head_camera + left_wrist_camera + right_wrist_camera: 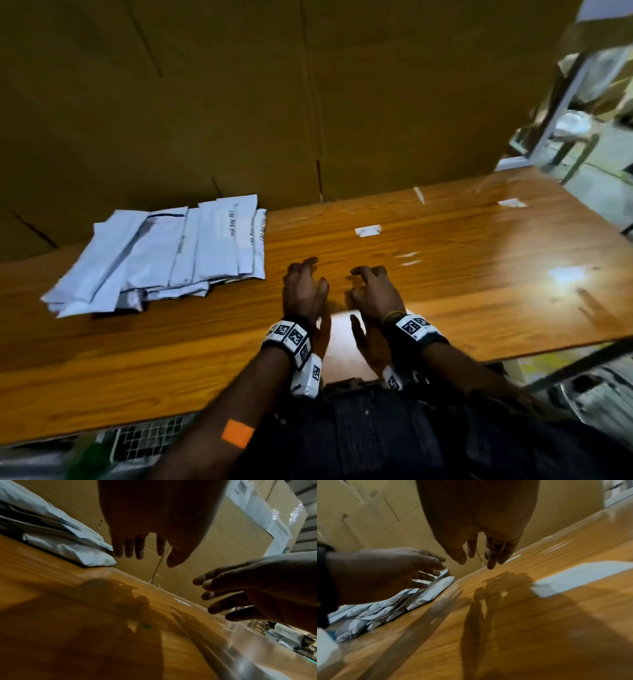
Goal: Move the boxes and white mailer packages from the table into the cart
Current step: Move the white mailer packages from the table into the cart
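Mailers (161,253) piled left of both hands, left grip (303,287) and right grip (375,291) loose, empty.

There are two hands over the wooden table (445,274), the left hand (303,291) and the right hand (375,294), and both hold nothing, with the fingers loosely bent. One pile of white mailer packages (164,253) lies near the far left edge of the table; about ten show, but they overlap too much to count for sure. About six small white scraps (367,230) lie here and there on the right half of the table, and one wall of big brown cardboard boxes (239,102) stands along its far edge.
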Tool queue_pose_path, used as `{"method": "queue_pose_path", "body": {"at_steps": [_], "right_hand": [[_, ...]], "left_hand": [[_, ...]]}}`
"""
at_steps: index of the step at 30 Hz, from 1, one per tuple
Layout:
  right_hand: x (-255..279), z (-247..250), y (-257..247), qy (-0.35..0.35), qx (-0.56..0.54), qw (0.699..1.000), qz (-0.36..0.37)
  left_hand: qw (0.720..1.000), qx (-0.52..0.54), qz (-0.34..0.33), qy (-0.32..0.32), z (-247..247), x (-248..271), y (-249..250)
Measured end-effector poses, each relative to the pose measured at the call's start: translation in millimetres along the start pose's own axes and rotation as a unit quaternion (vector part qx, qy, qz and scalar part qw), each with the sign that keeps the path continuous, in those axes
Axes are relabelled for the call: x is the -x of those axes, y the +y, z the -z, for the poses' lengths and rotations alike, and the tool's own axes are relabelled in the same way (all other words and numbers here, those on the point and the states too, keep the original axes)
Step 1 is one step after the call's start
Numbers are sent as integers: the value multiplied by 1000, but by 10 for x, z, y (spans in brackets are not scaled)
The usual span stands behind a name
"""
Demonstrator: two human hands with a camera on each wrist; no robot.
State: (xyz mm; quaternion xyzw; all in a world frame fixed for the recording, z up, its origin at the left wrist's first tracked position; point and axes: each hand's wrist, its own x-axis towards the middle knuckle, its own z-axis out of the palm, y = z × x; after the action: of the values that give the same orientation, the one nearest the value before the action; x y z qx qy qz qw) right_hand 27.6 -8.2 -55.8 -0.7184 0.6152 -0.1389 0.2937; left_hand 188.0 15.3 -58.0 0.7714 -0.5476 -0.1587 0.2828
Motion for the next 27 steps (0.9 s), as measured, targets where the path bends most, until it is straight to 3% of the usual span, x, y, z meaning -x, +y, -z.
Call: {"method": "queue_pose_path", "body": {"at_steps": [8, 17, 27], "right_hand": [[-486, -610, -903, -38, -3, 998, 41], [-843, -1061, -1633, -64, -19, 993, 99], [-1108, -1264, -1962, -99, -66, 991, 62]], "left_hand": [[993, -41, 45, 106, 602, -671, -769], [988, -104, 110, 36, 1005, -1127, -1343], [986, -109, 123, 21, 1176, -1270, -1422]]}}
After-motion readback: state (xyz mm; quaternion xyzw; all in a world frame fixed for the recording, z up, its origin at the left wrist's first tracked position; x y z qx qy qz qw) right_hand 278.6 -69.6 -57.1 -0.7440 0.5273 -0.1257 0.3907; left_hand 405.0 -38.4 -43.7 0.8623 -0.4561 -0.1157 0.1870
